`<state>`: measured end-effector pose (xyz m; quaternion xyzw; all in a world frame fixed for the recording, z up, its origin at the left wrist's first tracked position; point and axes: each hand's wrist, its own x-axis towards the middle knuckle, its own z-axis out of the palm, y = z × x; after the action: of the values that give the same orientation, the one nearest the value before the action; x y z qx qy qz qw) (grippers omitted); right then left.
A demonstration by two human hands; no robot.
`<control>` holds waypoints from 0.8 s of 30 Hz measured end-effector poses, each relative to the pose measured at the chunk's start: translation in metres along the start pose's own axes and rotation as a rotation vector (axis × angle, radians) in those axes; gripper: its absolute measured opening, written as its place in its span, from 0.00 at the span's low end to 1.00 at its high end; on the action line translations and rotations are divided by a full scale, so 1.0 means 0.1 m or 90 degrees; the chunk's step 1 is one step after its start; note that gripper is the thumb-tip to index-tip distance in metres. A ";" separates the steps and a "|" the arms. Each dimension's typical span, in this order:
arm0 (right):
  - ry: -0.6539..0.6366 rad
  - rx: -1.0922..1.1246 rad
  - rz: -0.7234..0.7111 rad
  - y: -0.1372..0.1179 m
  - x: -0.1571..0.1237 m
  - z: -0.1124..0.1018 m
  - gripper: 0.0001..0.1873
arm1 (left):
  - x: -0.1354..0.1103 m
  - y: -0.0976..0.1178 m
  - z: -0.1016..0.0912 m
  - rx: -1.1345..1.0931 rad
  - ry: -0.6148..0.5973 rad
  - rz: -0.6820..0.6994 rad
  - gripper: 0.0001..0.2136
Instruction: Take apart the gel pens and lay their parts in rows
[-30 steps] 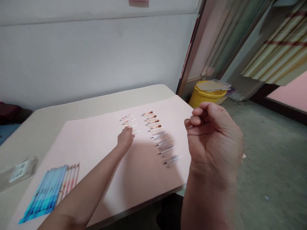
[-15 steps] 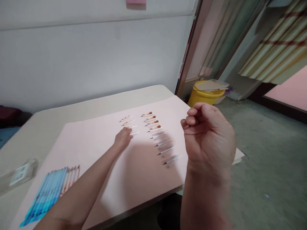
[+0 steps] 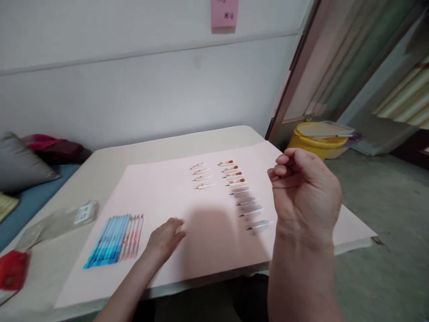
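Note:
My left hand is open, thumb apart from the fingers, and hovers over the pale pink board with nothing in it. To its left lies a packed row of blue pens, with several pinkish-white pens alongside. Beyond it, a short column of slim pen-like pieces with dark tips lies on the board. A longer column to the right has pieces with brown ends at the back and greyish clear ones in front. My right hand is raised at the right, fingers curled, nothing visible in them.
The board lies on a white table against a pale wall. Clear packaging and a red object are at the left. A yellow bucket stands on the floor beyond the right corner. A grey cushion is at the far left.
My left hand has drawn back towards me from the short column, leaving pieces there on the board. The right hand stays raised and curled. The view has swung left.

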<state>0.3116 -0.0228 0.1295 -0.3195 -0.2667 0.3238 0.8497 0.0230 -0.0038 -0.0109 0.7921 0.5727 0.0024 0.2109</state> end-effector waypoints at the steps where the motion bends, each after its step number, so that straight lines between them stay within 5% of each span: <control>1: -0.011 -0.004 0.000 0.02 -0.03 0.04 0.03 | -0.04 -0.01 0.01 0.006 -0.002 -0.008 0.16; 6: -0.080 -0.062 0.005 0.20 -0.24 0.21 0.03 | -0.14 0.03 0.11 0.069 -0.056 -0.034 0.12; 12: -0.199 -0.157 0.054 0.51 -0.62 0.51 0.04 | -0.25 0.08 0.22 0.086 -0.063 0.052 0.10; 19: -0.271 -0.198 0.057 0.70 -0.90 0.72 0.04 | -0.23 -0.19 0.12 0.090 -0.027 0.010 0.11; 24: -0.297 -0.190 0.086 0.52 -1.09 0.83 0.06 | -0.24 -0.39 0.04 0.068 0.025 -0.036 0.12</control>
<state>0.1662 -0.0400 0.1196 -0.3746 -0.4779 0.4016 0.6856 -0.0192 -0.0171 -0.0220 0.7853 0.5986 -0.0184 0.1571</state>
